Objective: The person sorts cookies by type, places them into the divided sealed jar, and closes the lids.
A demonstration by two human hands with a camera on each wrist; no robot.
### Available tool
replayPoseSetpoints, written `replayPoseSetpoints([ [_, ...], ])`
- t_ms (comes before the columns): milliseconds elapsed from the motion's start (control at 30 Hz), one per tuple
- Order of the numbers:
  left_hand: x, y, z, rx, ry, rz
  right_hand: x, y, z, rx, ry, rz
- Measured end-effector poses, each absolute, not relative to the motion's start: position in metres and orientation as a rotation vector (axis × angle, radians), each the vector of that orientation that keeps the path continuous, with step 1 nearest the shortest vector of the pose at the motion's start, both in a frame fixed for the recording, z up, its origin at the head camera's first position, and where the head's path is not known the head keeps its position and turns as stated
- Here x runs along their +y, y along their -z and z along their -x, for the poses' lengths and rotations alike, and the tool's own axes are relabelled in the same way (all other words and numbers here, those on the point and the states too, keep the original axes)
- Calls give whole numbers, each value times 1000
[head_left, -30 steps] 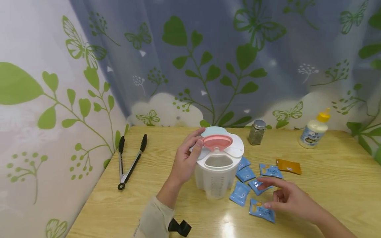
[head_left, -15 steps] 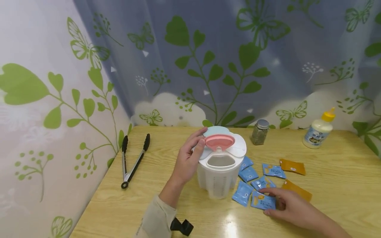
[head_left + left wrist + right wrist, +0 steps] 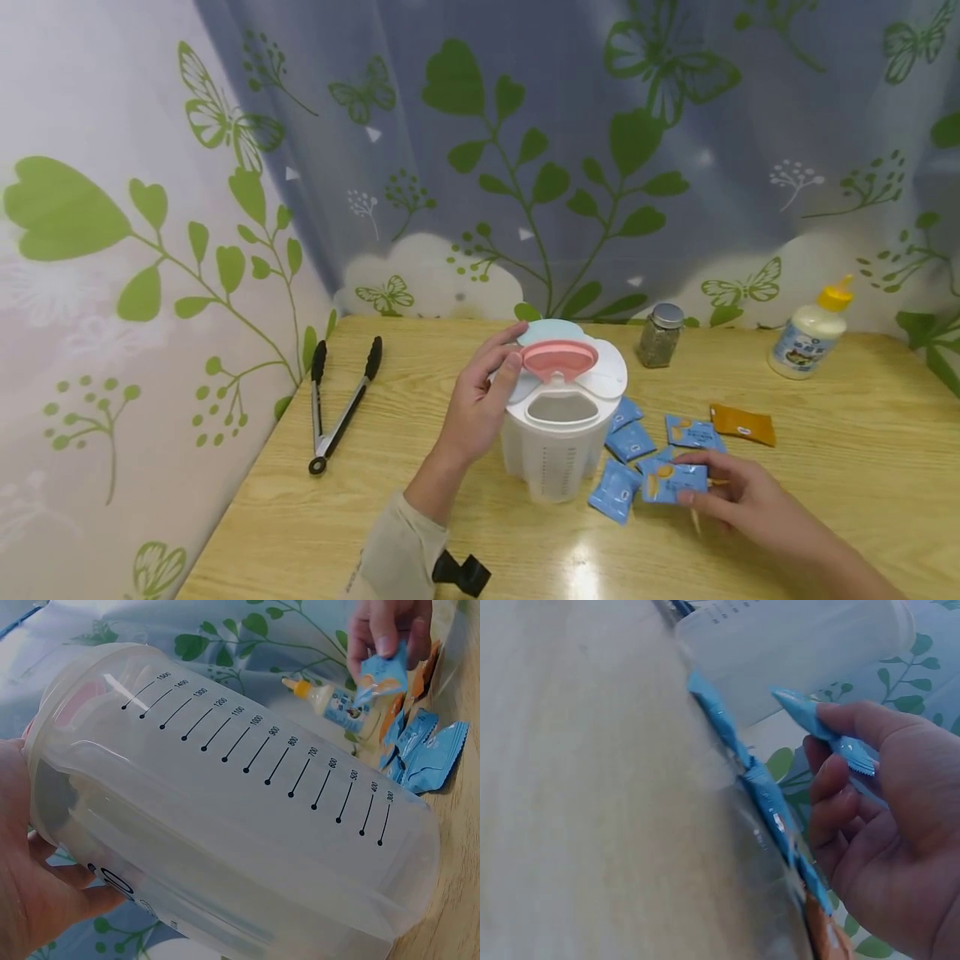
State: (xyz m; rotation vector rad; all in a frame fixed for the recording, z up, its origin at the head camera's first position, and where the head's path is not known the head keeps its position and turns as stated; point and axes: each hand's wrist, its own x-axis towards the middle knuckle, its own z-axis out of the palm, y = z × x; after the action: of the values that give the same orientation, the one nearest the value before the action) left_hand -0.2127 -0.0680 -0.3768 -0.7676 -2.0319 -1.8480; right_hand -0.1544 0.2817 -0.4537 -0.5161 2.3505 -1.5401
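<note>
A translucent plastic canister (image 3: pixel 555 458) with a white lid stands upright on the table. Its lid carries a raised pink flap (image 3: pixel 558 357) beside an uncovered opening. My left hand (image 3: pixel 474 408) grips the lid's left side, with fingers bent round the rim; the left wrist view shows the canister wall (image 3: pixel 255 787) with its measuring scale. Between thumb and fingers, my right hand (image 3: pixel 765 504) pinches a small blue snack packet (image 3: pixel 667 483), held above the table right of the canister. The right wrist view shows this packet (image 3: pixel 806 712) edge-on, gripped near its middle.
Several blue packets (image 3: pixel 615 490) lie right of the canister, with an orange packet (image 3: pixel 742 425) farther right. Behind them stand a spice jar (image 3: pixel 660 335) and a yellow-capped bottle (image 3: pixel 810 335). Black-handled tongs (image 3: pixel 341 412) lie spread at the left. A patterned curtain (image 3: pixel 487 208) borders the table's back.
My right hand has come down to the nearest blue packet, pinched it and lifted it off the table. My left hand has stayed on the canister lid.
</note>
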Motion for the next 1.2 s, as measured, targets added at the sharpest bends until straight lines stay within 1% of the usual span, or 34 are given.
replayPoseSetpoints([
  [167,-68,377,212,-2033,1843,771,281,445,156,2308,1650,506],
  [500,-68,377,212,-2035,1841,765,281,417,160,2161,1852,594],
  [867,-72,378,208,-2045,1813,740,252,374,161,2117,1961,659],
  [1000,-72,378,208,-2047,1818,742,238,364,161,2064,2058,619],
  [1200,-69,377,211,-2034,1825,762,213,343,164,2149,2109,426],
])
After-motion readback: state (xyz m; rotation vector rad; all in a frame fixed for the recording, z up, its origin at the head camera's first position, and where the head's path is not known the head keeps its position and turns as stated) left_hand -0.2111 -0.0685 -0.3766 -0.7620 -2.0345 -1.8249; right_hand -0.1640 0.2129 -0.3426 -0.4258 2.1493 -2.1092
